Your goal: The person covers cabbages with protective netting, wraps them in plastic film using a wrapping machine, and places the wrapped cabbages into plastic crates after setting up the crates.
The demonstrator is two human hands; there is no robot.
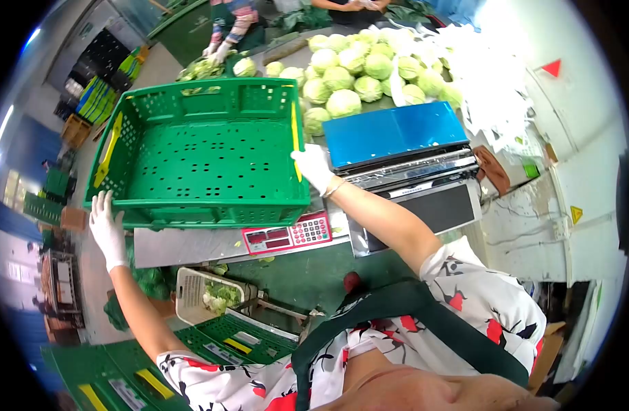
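Note:
A green plastic crate with a perforated bottom and yellow handles is held level between my two gloved hands, over the metal table and its scale. My left hand grips the crate's near left corner, fingers against the outer wall. On the right side, my right hand is closed on the wall by the yellow handle. Below the crate's near edge shows a red scale panel with keys and a display; the rest of that scale is hidden by the crate.
Light green cabbages are heaped behind the crate. A blue-topped device stands at right, beside white plastic bags. Below are a white basket with leaves and green crates. A co-worker's gloved hands touch leaves at the back.

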